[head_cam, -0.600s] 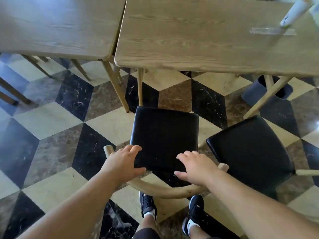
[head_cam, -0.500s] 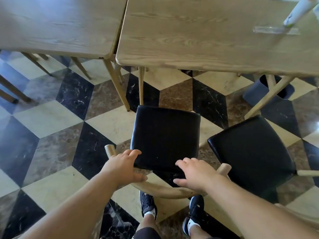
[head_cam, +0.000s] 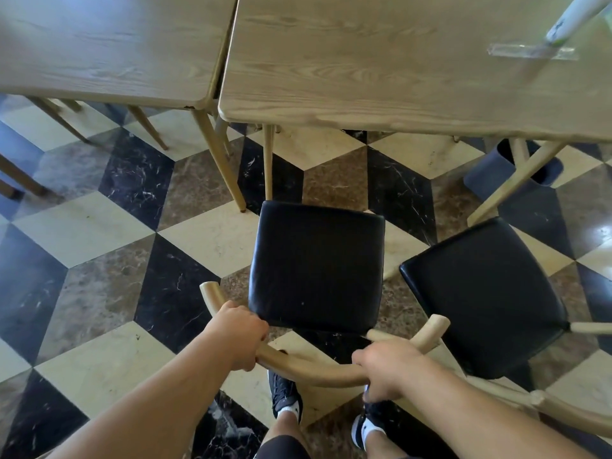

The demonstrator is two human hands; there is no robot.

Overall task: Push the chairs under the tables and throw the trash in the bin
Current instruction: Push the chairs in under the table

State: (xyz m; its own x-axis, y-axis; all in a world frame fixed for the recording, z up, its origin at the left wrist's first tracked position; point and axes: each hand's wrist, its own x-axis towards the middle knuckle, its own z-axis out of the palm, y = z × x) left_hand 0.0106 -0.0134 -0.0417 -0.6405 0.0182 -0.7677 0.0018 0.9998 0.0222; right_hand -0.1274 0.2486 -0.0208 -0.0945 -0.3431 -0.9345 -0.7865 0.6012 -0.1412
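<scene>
A chair with a black padded seat [head_cam: 316, 265] and a curved wooden backrest [head_cam: 318, 371] stands just in front of me, facing the right-hand wooden table [head_cam: 381, 71]. My left hand [head_cam: 240, 336] is closed around the left part of the backrest. My right hand [head_cam: 385, 367] grips its right part. The seat's front edge lies a little short of the table edge. A second black-seated chair [head_cam: 483, 293] stands turned at an angle to the right, also out from the table. A dark grey bin [head_cam: 496, 170] sits on the floor under the table's right side.
A second wooden table [head_cam: 106, 48] adjoins on the left, with slanted legs [head_cam: 218, 160] near the chair's path. A clear stand with a white sign [head_cam: 543, 44] sits on the right table. The floor is checkered marble. My feet are right behind the chair.
Both hands went from resting open over the backrest to closed around it. The chair sits slightly nearer the table.
</scene>
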